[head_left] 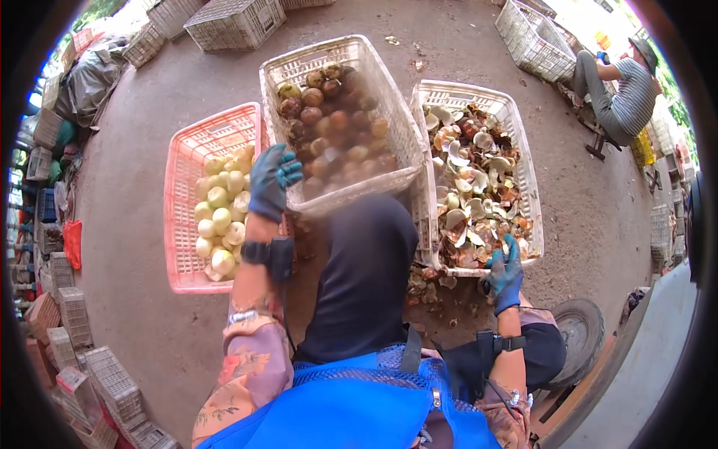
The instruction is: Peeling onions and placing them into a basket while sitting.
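My left hand (275,178), in a blue-green coated glove, is raised between a pink plastic crate (190,285) of peeled pale onions (221,218) and a white crate (314,209) of dark, reddish-brown unpeeled onions (311,115). Its fingers are curled, and whether anything is inside them is hidden. My right hand (505,275), gloved alike, is at the near right corner of another white crate (532,191), which holds peelings (477,191). Its fingers point up and are spread; a small dark thing shows by the thumb side, too unclear to name.
Loose peelings (429,286) lie on the ground below the right crate. A wheel (575,337) stands at lower right. A person (622,95) sits at upper right beside white crates (535,42). Stacked crates (112,381) line the left.
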Available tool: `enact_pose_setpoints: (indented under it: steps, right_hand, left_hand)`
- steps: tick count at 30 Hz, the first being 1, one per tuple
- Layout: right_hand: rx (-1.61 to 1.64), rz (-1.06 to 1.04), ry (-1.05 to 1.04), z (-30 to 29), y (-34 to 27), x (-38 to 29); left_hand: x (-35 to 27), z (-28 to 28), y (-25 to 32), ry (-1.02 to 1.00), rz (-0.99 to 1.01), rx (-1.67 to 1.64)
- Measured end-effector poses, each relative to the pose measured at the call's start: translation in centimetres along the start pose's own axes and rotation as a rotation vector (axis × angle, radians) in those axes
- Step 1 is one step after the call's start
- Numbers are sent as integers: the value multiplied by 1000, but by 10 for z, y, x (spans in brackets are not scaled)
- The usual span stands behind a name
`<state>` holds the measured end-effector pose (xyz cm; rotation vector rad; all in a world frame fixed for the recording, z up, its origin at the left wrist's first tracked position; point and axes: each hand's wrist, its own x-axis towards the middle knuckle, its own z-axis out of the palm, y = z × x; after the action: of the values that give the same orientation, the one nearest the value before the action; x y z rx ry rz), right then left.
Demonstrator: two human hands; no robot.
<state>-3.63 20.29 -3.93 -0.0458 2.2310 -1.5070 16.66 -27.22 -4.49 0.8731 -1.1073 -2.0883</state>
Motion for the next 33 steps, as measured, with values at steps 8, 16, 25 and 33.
enact_pose_setpoints:
  steps: [8,16,25,33]
  right_hand:
    - [141,74,113,19,18,28]
    - [114,164,72,19,16,37]
    - [148,-102,-90,57,-1,40]
    - [300,-58,-140,54,6,42]
  left_hand:
    - [102,-5,-73,-366,-241,741]
    - [144,-25,-130,-1019,-40,1166]
    - [48,-10,-45,-793,-300,797]
    - [-1,37,-68,-514,-10,1778]
